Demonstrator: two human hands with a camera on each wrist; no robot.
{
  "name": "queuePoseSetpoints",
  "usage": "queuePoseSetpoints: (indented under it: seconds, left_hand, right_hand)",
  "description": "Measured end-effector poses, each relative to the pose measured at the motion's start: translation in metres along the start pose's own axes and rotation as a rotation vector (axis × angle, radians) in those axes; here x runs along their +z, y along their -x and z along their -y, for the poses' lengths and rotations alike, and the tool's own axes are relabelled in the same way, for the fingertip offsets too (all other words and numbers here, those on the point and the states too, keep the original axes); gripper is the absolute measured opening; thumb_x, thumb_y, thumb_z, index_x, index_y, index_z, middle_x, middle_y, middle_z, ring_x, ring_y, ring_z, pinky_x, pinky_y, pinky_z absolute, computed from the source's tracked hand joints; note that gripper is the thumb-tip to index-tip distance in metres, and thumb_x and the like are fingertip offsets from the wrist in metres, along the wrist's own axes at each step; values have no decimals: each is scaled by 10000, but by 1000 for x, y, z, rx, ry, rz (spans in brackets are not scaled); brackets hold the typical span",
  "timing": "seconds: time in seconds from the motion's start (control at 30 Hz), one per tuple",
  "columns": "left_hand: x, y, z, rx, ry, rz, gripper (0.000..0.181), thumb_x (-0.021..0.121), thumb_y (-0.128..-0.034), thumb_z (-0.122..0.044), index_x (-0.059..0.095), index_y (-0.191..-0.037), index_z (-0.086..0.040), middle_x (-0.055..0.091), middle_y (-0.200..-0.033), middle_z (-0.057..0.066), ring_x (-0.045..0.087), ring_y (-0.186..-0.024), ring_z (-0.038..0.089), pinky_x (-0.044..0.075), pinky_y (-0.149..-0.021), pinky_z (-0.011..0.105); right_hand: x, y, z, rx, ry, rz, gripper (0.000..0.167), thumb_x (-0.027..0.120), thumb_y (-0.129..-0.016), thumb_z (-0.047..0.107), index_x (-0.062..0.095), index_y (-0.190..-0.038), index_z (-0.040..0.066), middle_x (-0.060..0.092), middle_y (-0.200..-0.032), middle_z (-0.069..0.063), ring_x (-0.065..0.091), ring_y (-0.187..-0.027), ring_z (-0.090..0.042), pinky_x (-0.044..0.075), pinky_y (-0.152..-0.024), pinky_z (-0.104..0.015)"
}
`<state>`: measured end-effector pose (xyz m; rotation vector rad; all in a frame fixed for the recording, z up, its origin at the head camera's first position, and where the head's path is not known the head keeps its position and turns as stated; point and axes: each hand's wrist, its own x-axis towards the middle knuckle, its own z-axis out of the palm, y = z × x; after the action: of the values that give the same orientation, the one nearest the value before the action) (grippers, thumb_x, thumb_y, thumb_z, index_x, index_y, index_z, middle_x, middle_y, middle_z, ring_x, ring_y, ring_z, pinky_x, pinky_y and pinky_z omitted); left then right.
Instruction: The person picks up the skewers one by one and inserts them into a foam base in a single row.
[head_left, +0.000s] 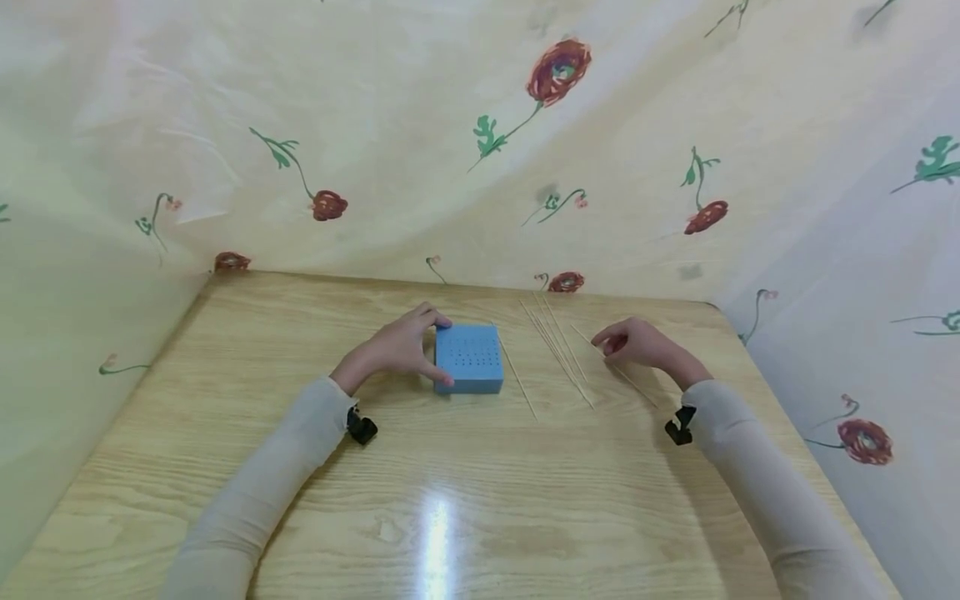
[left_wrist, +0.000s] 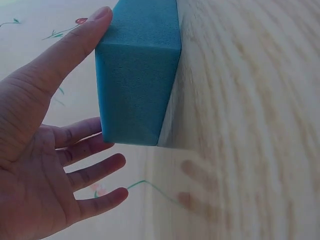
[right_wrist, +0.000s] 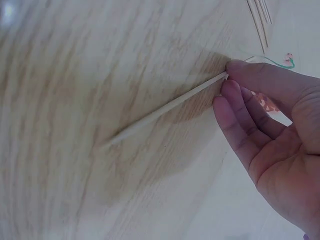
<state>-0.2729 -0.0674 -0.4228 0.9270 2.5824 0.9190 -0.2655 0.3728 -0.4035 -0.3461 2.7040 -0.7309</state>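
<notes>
A blue foam block [head_left: 469, 357] with rows of small holes in its top sits flat on the wooden table. My left hand [head_left: 396, 343] holds its left side, thumb at the front corner and fingers at the back corner; in the left wrist view the thumb lies on the edge of the block [left_wrist: 135, 90] and the lower fingers are spread. To the right, my right hand [head_left: 639, 343] pinches a thin wooden skewer [right_wrist: 172, 104] between thumb and fingertips. The skewer slants toward the front right, its pointed end close to or on the tabletop.
Several loose skewers [head_left: 555, 337] lie between the block and my right hand. A single skewer [head_left: 517, 371] lies just right of the block. A flower-patterned cloth [head_left: 420, 150] hangs behind the table [head_left: 525, 500] and along its sides.
</notes>
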Motion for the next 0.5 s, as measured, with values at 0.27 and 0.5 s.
queuePoseSetpoints:
  seconds: [0.27, 0.5]
  left_hand:
    - [0, -1, 6, 15, 47, -7, 988, 928, -676, -521, 484, -1444, -88, 447, -1421, 57, 476, -1336, 265, 417, -1142, 478]
    - [1, -2, 8, 28, 73, -4, 974, 935, -680, -493, 485, -1439, -80, 446, -1412, 61, 457, -1369, 274, 396, -1164, 475]
  right_hand:
    - [-2, -5, -4, 18, -13, 5, 272, 689, -890, -43, 719, -1161, -46, 722, -907, -162, 613, -776, -165, 502, -658, -253]
    - [-1, -10, -9, 10, 16, -18, 210, 686, -880, -42, 734, -1084, -29, 713, -883, -128, 592, -776, -169, 491, -653, -245]
